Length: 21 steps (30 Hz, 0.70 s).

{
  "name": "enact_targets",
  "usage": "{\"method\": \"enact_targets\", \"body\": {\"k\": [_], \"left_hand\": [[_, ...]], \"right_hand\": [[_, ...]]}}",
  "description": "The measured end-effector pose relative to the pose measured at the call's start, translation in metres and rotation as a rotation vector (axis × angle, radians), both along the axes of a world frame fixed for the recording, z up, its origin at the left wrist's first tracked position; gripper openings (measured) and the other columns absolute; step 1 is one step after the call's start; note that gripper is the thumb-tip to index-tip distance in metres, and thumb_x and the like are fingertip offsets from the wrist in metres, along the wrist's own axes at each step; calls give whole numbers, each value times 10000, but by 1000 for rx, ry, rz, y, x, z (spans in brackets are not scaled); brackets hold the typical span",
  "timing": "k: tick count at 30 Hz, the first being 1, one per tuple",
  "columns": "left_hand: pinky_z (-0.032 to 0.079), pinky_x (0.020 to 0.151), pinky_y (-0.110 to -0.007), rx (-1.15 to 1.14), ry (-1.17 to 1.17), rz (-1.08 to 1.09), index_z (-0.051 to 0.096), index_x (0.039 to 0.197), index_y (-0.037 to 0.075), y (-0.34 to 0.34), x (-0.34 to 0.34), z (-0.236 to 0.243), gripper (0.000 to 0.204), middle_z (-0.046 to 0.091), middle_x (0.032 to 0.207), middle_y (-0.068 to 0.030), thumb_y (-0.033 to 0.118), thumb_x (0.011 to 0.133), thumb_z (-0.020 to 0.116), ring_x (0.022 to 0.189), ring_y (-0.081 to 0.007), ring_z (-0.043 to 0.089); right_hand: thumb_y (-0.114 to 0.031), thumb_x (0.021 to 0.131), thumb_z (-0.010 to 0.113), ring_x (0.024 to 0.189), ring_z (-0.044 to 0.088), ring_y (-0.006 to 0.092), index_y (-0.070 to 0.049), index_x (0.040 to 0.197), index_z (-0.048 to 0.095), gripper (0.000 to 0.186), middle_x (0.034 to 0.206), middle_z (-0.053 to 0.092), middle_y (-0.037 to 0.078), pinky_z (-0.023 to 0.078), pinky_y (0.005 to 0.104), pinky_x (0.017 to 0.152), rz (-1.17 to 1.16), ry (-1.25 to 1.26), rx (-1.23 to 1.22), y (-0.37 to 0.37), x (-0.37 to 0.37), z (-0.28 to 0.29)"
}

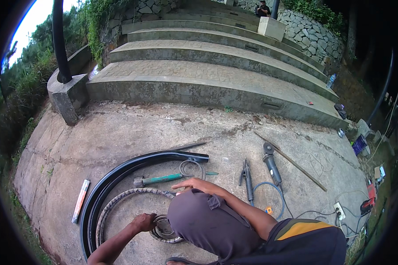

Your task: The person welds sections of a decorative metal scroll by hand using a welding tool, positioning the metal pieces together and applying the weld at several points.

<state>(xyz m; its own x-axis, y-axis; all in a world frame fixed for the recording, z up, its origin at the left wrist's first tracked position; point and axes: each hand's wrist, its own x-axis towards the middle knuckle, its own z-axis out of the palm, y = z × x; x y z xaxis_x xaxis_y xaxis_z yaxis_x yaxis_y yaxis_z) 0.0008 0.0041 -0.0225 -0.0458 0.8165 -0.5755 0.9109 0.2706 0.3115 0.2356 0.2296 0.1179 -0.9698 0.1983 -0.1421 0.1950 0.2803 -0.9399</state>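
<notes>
Grey concrete (pixel 230 143) is recorded in the head view, the 1 view supplied, as the ground on which the work is laid out. A small coil (pixel 166 240) is found on it, just left of the bent knee (pixel 192 212) and inside the curve of a larger banded hoop (pixel 137 191). The coil's upper left rim appears to be gripped by the left hand (pixel 142 222), its fingers curled in. The right hand (pixel 197 184) is reached past the knee, with a finger pointed left, near the hoop's upper end; its underside is hidden, so whether anything is gripped there cannot be told.

Around the hoop, black bent bars (pixel 132 164) are noted in a wider arc. A hammer (pixel 163 178) and a wire ring (pixel 181 167) are seen near the right hand. Further right, a clamp tool (pixel 249 185) and a grinder (pixel 272 165) are placed apart from both hands.

For sound handling, it is judged that the coil should be held by its outer turn and kept flat, with fingers kept out of the gaps, where springy turns could pinch. The hoop should be steadied so that it is not dragged along. The hammer is best slid aside if more room is needed.
</notes>
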Motion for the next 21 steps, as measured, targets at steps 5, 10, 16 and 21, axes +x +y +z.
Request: {"method": "enact_targets", "body": {"k": [5,10,16,21], "left_hand": [[516,960,-515,-6,-65,1,588,1320,101,-4,-6,-6,563,708,1158,-217,521,945,593,1113,-407,667],[511,981,-515,57,-98,28,596,1337,109,-11,-11,-14,648,708,1162,-230,628,956,524,1113,-421,665],[508,982,-528,106,-80,47,555,1401,98,-12,-10,7,668,708,1144,-250,607,970,525,1113,-431,662],[513,968,-522,210,41,164,551,1409,111,-41,-47,47,622,707,1138,-247,559,978,547,1117,-427,657]], "right_hand": [[-135,941,610,1237,623,253,-8,1429,566,506,1408,621,164,486,380,1047,9,-60,20,-1,0,3],[-252,946,623,1262,619,293,-46,1418,588,517,1383,637,177,477,395,1056,35,-18,76,-3,0,0],[-358,978,660,1183,665,257,-96,1425,596,522,1306,675,182,498,366,1008,-20,-176,41,-12,2,11],[-337,953,725,902,713,136,-96,1433,589,554,948,776,93,526,310,769,-58,-350,-82,-9,-6,-11]]}}
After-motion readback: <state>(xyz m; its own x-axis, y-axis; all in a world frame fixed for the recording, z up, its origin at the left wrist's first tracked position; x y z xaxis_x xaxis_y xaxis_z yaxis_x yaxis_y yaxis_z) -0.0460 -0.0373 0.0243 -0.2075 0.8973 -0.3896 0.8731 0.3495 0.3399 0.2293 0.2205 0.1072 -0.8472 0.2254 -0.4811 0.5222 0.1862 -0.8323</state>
